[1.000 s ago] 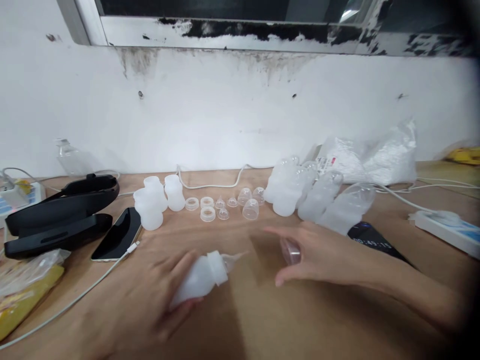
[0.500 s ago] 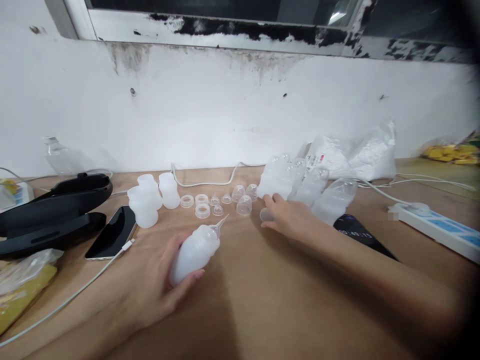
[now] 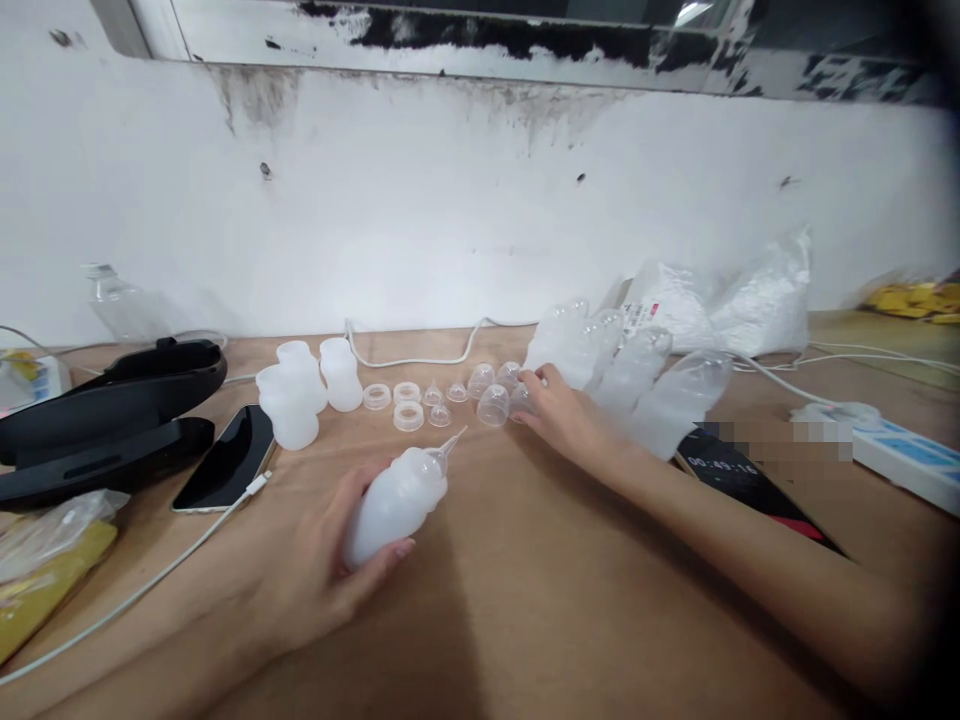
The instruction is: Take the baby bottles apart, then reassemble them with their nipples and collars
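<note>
Left hand point(image 3: 330, 560) around bottle point(image 3: 397, 500)

Bare table point(image 3: 540, 600) lies open near me; far ahead, clear caps point(image 3: 491, 400), rings point(image 3: 409, 415) and lying bottles point(image 3: 637, 385) crowd my way; a phone point(image 3: 225, 460) blocks the left.

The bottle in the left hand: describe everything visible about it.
The bottle is small, of milky white translucent plastic with a rounded body narrowing to a collar, topped by a clear pointed teat. No cap covers the teat. It lies tilted, teat pointing up and away to the right, base toward the person. The left hand grips its lower body, fingers wrapped beneath and thumb at the side. It is held low over the wooden table; whether it touches the surface cannot be told. No contents are visible.
</note>
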Motion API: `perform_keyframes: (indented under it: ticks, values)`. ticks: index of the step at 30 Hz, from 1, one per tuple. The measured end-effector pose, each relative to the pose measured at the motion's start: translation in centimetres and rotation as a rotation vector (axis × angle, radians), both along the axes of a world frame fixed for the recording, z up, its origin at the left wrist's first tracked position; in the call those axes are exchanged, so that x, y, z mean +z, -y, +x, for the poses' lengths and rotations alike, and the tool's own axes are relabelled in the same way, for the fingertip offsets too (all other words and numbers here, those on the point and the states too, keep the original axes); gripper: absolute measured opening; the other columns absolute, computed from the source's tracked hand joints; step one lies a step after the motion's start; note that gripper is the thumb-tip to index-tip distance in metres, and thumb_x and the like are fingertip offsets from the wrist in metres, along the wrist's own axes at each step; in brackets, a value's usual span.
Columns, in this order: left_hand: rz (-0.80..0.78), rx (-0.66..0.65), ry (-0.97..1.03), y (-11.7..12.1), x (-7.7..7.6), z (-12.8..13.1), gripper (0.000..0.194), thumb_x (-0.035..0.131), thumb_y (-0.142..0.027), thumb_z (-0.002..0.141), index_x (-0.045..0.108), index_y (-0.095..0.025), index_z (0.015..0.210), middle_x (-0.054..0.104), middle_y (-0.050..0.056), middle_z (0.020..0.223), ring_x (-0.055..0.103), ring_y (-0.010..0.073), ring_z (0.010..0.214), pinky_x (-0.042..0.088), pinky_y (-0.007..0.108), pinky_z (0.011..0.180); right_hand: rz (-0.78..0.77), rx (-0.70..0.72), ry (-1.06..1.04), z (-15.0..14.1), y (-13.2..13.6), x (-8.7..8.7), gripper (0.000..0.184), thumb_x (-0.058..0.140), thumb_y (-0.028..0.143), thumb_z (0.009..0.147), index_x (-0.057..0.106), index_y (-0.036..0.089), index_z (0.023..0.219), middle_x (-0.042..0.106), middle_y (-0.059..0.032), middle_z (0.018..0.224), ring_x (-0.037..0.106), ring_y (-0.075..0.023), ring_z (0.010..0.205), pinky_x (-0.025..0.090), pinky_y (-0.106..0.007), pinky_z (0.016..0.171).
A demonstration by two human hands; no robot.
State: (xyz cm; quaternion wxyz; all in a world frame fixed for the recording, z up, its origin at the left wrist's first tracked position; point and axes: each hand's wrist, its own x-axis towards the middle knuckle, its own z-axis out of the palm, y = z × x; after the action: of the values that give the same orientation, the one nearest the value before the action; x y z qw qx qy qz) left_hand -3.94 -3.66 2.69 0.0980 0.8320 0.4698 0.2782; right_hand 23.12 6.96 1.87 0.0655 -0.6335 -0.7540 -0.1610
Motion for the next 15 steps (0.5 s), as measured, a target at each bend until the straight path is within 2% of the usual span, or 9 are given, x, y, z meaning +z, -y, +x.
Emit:
perform_keyframes:
  ticks: [3, 5, 6, 8, 9, 10, 12, 15]
  values:
    - [0.024, 0.015, 0.026, -0.3, -0.3, -0.1, 0.042, 0.051, -0.038, 0.075, 0.042, -0.023, 0.113, 0.060, 0.005, 0.106, 0.057, 0.0241, 0.092, 0.046, 0.036, 0.076, 0.034, 0.079, -0.148, -0.4, 0.9, 1.1, 0.036, 0.050, 0.027, 0.079, 0.045, 0.013, 0.112, 0.043, -0.0175, 0.113, 0.059, -0.0218, 0.071, 0.045, -0.034, 0.057]
    - [0.039, 0.030, 0.029, -0.7, -0.4, -0.1, 0.043, 0.053, -0.039, 0.075, 0.041, -0.022, 0.112, 0.059, 0.006, 0.107, 0.056, 0.0236, 0.093, 0.046, 0.036, 0.077, -0.081, 0.271, -0.350, -1.1, 2.2, 2.3, 0.038, 0.049, 0.029, 0.080, 0.042, 0.017, 0.115, 0.044, -0.0148, 0.115, 0.059, -0.0192, 0.076, 0.046, -0.032, 0.062]
    - [0.042, 0.024, 0.014, -0.9, -0.4, -0.1, 0.043, 0.054, -0.039, 0.075, 0.041, -0.021, 0.112, 0.060, 0.005, 0.105, 0.057, 0.0226, 0.091, 0.046, 0.035, 0.076, -0.237, 0.401, -0.470, -1.7, 2.9, 2.9, 0.043, 0.052, 0.031, 0.078, 0.039, 0.020, 0.118, 0.047, -0.0117, 0.113, 0.058, -0.0171, 0.078, 0.047, -0.030, 0.064]
    - [0.071, -0.037, -0.077, -1.4, -0.1, -0.1, 0.040, 0.055, -0.037, 0.075, 0.042, -0.020, 0.110, 0.060, 0.005, 0.102, 0.058, 0.0205, 0.087, 0.047, 0.031, 0.072, -0.678, 0.582, -0.669, -3.0, 4.3, 3.8, 0.063, 0.063, 0.037, 0.069, 0.032, 0.024, 0.122, 0.053, -0.0069, 0.107, 0.059, -0.0136, 0.074, 0.047, -0.024, 0.058]
    - [0.111, -0.091, -0.159, -1.6, 0.2, 0.0, 0.038, 0.055, -0.035, 0.076, 0.042, -0.019, 0.109, 0.060, 0.006, 0.102, 0.058, 0.0205, 0.086, 0.047, 0.031, 0.070, -0.876, 0.617, -0.717, -3.6, 4.8, 4.0, 0.065, 0.064, 0.039, 0.066, 0.034, 0.023, 0.121, 0.056, -0.0051, 0.100, 0.059, -0.0121, 0.069, 0.047, -0.022, 0.055]
    - [0.167, -0.143, -0.252, -1.8, 0.4, 0.1, 0.036, 0.054, -0.033, 0.078, 0.043, -0.018, 0.109, 0.060, 0.007, 0.103, 0.058, 0.0212, 0.087, 0.047, 0.032, 0.070, -1.001, 0.622, -0.743, -4.2, 5.3, 4.1, 0.058, 0.063, 0.041, 0.068, 0.039, 0.021, 0.117, 0.059, -0.0032, 0.089, 0.058, -0.0105, 0.063, 0.045, -0.020, 0.051]
    - [0.281, -0.218, -0.418, -2.1, 0.9, 0.2, 0.033, 0.050, -0.030, 0.082, 0.045, -0.016, 0.111, 0.059, 0.008, 0.104, 0.057, 0.0233, 0.090, 0.047, 0.034, 0.069, -1.059, 0.582, -0.768, -5.1, 5.8, 3.7, 0.039, 0.054, 0.044, 0.074, 0.051, 0.016, 0.100, 0.058, 0.0004, 0.066, 0.053, -0.0074, 0.050, 0.040, -0.017, 0.043]
    - [0.310, -0.245, -0.499, -2.1, 1.4, 0.4, 0.036, 0.045, -0.033, 0.084, 0.045, -0.013, 0.114, 0.059, 0.010, 0.106, 0.056, 0.0234, 0.092, 0.047, 0.034, 0.072, -1.007, 0.530, -0.804, -5.6, 5.9, 2.9, 0.035, 0.049, 0.046, 0.078, 0.056, 0.014, 0.088, 0.052, 0.0027, 0.054, 0.045, -0.0057, 0.042, 0.034, -0.015, 0.035]
